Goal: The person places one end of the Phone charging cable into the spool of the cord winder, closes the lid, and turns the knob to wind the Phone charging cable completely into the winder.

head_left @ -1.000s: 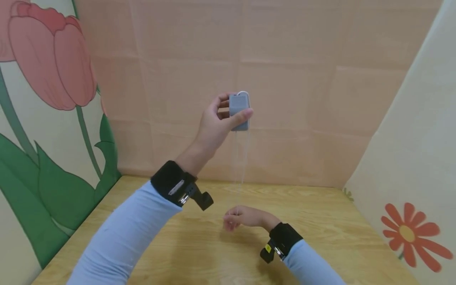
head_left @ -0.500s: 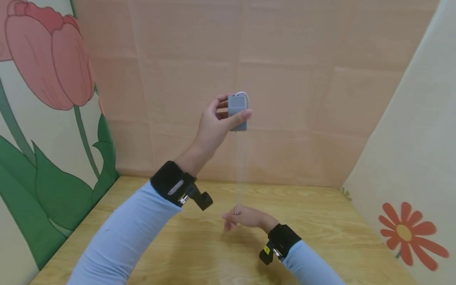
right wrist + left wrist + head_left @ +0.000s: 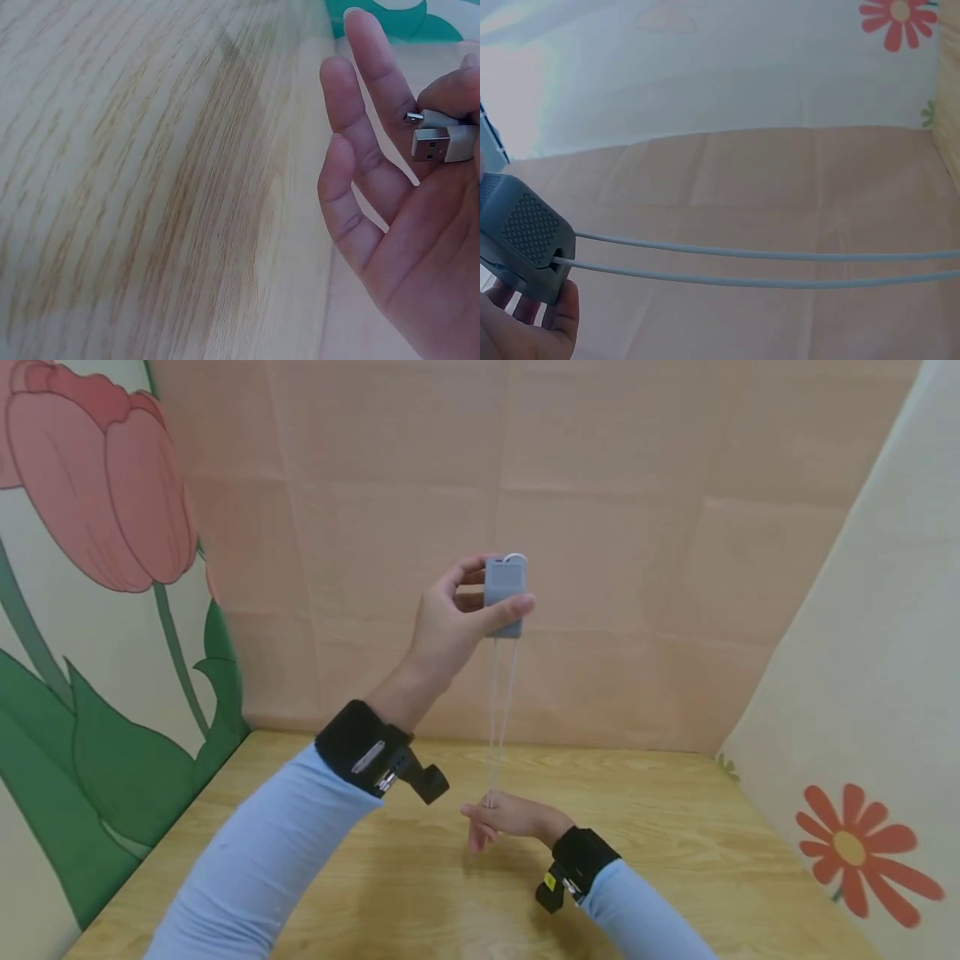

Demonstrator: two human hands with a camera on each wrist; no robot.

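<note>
Since a second ago the two white cords [image 3: 501,710] have gone from slack blur to taut lines. Left hand [image 3: 450,618] grips the grey reel [image 3: 504,595] high up; right hand [image 3: 498,817] pinches both plugs [image 3: 442,139] just above the table [image 3: 675,827]. Pulling-out is underway; next comes a steady, straight pull.

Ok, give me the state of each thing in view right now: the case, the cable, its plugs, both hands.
Grey cable case: held up above the table, upright.
White cable: two strands drawn out of the case, stretched taut downward.
Cable plugs: both ends pinched together.
Left hand: grips the case.
Right hand: pinches the plugs, other fingers spread.
Wooden table: bare under the hands.
</note>
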